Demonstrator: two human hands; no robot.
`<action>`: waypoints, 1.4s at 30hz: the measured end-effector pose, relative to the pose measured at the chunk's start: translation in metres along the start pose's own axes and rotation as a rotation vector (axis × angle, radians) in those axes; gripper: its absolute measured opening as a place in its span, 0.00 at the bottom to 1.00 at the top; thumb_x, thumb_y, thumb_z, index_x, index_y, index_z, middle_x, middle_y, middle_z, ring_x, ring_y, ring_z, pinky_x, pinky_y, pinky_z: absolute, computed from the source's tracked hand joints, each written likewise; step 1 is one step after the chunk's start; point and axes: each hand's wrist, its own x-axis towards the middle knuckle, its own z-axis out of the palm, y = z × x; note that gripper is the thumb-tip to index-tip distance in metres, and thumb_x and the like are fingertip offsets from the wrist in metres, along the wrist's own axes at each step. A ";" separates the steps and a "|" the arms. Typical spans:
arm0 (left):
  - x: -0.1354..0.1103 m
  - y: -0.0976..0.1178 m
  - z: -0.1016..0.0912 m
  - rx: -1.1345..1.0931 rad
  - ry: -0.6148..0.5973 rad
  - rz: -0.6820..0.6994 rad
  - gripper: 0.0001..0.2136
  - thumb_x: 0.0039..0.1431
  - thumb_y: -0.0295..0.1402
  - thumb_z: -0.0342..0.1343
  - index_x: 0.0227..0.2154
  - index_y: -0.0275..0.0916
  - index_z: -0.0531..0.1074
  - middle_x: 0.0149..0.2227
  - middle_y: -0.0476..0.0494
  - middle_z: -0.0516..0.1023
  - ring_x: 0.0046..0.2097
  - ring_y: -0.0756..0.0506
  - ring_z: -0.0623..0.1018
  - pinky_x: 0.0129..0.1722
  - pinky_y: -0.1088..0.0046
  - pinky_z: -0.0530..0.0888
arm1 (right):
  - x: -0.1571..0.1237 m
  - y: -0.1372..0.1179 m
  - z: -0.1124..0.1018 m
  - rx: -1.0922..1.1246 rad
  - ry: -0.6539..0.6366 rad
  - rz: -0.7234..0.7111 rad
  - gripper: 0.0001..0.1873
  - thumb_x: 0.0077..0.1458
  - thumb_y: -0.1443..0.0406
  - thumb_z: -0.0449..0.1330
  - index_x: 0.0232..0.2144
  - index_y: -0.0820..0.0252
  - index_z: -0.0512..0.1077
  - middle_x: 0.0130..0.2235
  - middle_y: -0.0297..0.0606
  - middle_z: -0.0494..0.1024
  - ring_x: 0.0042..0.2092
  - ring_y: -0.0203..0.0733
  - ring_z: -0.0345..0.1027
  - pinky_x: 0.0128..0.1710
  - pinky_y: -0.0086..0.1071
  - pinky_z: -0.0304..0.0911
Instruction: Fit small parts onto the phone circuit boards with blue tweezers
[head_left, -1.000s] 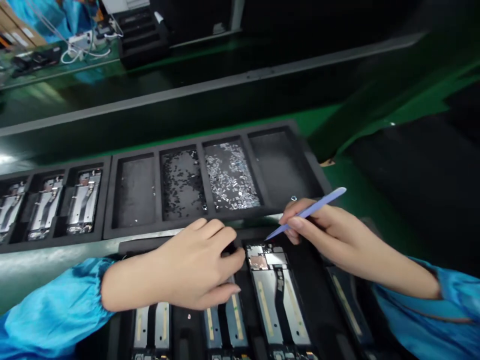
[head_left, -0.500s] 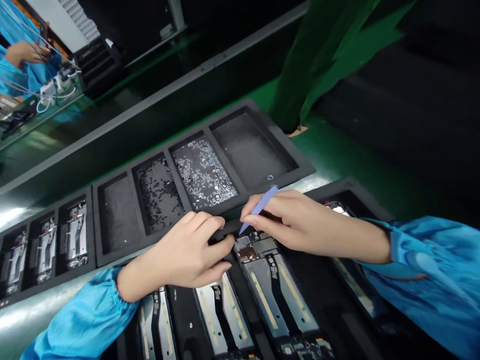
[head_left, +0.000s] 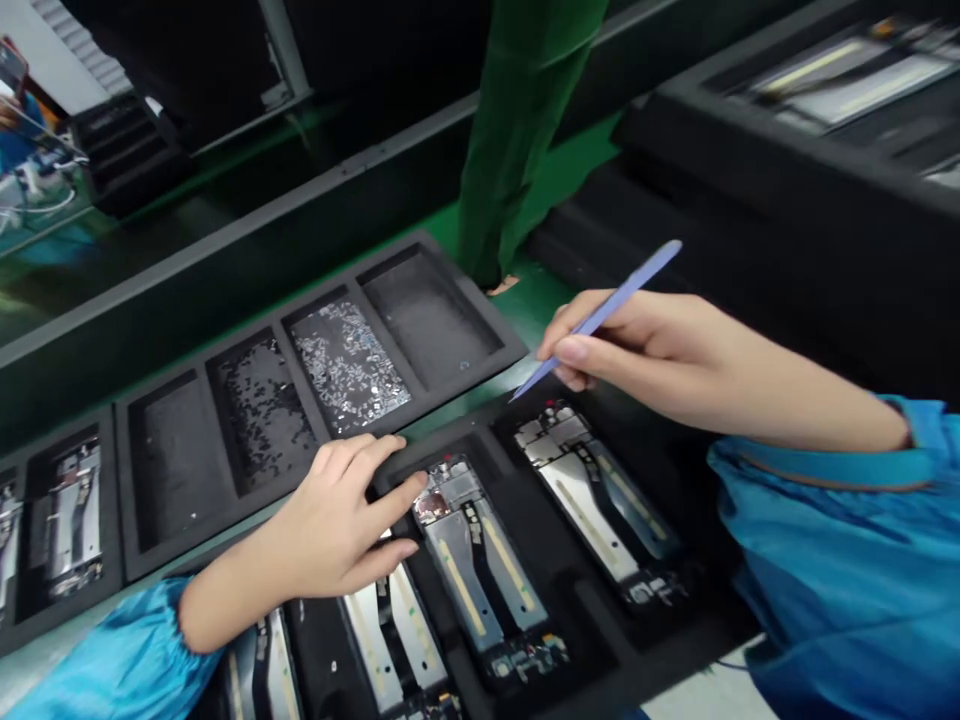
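My right hand [head_left: 637,350] pinches slim lavender tweezers [head_left: 626,292], pointed down to the left. Their tip is just off the top edge of an opened phone [head_left: 600,490] at the right of the black foam tray [head_left: 637,655]. My left hand [head_left: 334,525] is spread palm down over the tray, holding nothing. Its index fingertip is at the top left corner of the middle opened phone [head_left: 476,560], which shows a copper-coloured patch and a black ribbon cable. Another opened phone [head_left: 401,630] lies partly under that hand.
Behind stands a black compartment tray [head_left: 465,290] with silvery bits [head_left: 349,365] and dark bits [head_left: 262,410] in separate compartments. More opened phones [head_left: 75,510] sit in a tray at left. A stacked foam tray [head_left: 720,140] rises at right, beside a green post [head_left: 517,130].
My right hand with the tweezers has moved from the middle phone to the top of the right-hand phone. My left hand remains by the middle phone. The view has swung right.
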 end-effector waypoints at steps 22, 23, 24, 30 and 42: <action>0.109 -0.008 0.017 0.018 -0.004 0.125 0.20 0.67 0.41 0.52 0.55 0.36 0.73 0.62 0.24 0.59 0.62 0.26 0.61 0.56 0.40 0.64 | -0.029 0.041 0.010 0.011 -0.020 -0.033 0.15 0.68 0.56 0.52 0.35 0.59 0.70 0.32 0.35 0.73 0.33 0.40 0.67 0.36 0.34 0.61; 0.110 -0.007 0.016 0.035 -0.009 0.132 0.19 0.67 0.41 0.52 0.55 0.37 0.73 0.62 0.24 0.59 0.62 0.26 0.61 0.56 0.40 0.64 | -0.029 0.041 0.010 0.009 -0.022 -0.040 0.15 0.68 0.56 0.52 0.35 0.59 0.70 0.33 0.35 0.73 0.33 0.40 0.67 0.36 0.34 0.61; 0.111 -0.006 0.016 0.050 -0.013 0.137 0.19 0.67 0.41 0.52 0.55 0.37 0.73 0.62 0.24 0.60 0.62 0.26 0.61 0.55 0.40 0.64 | -0.029 0.041 0.010 0.004 -0.024 -0.048 0.15 0.68 0.57 0.52 0.35 0.59 0.71 0.33 0.36 0.74 0.34 0.40 0.68 0.37 0.34 0.61; 0.111 -0.002 0.015 0.111 -0.041 0.116 0.20 0.67 0.42 0.50 0.56 0.39 0.73 0.62 0.24 0.60 0.60 0.26 0.62 0.53 0.42 0.64 | -0.029 0.043 0.008 -0.043 -0.004 -0.085 0.15 0.68 0.57 0.50 0.34 0.58 0.70 0.34 0.37 0.76 0.34 0.41 0.69 0.37 0.35 0.63; 0.113 0.003 0.015 0.140 -0.076 0.047 0.22 0.66 0.44 0.49 0.57 0.40 0.72 0.60 0.26 0.61 0.57 0.28 0.61 0.53 0.41 0.61 | -0.034 0.047 0.021 0.391 0.290 0.093 0.12 0.61 0.56 0.61 0.32 0.58 0.71 0.27 0.32 0.71 0.29 0.39 0.66 0.29 0.33 0.61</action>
